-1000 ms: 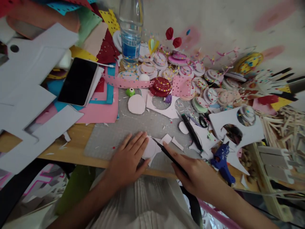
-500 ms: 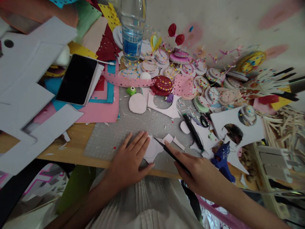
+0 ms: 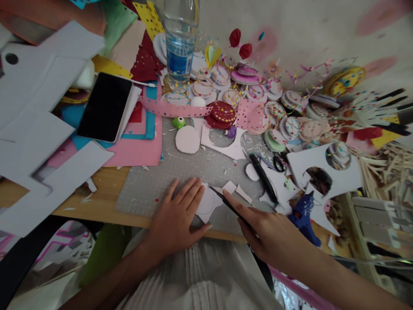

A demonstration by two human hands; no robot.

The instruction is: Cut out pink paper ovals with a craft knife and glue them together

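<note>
A white foam board piece (image 3: 206, 205) with a circle drawn on it lies on the grey cutting mat (image 3: 138, 189) near the table's front edge. My left hand (image 3: 180, 211) is flat with fingers stretched out, pressing the piece from its left side. In my right hand (image 3: 263, 226) is a slim black craft knife (image 3: 234, 208), its tip at the upper right edge of the piece. Small white offcuts (image 3: 244, 193) lie just beyond the blade. Farther back on the mat is a cut white disc (image 3: 187, 139).
A black marker (image 3: 263, 178) and a blue glue gun (image 3: 305, 219) lie to the right. Behind the mat stand a water bottle (image 3: 180, 51) and several decorated round stacks (image 3: 221, 114). A tablet (image 3: 105, 107) and white boards (image 3: 35, 94) cover the left side.
The view has shifted slightly. Both hands keep nearly the same places, the left flat on the white piece and the knife tip still at its edge.
</note>
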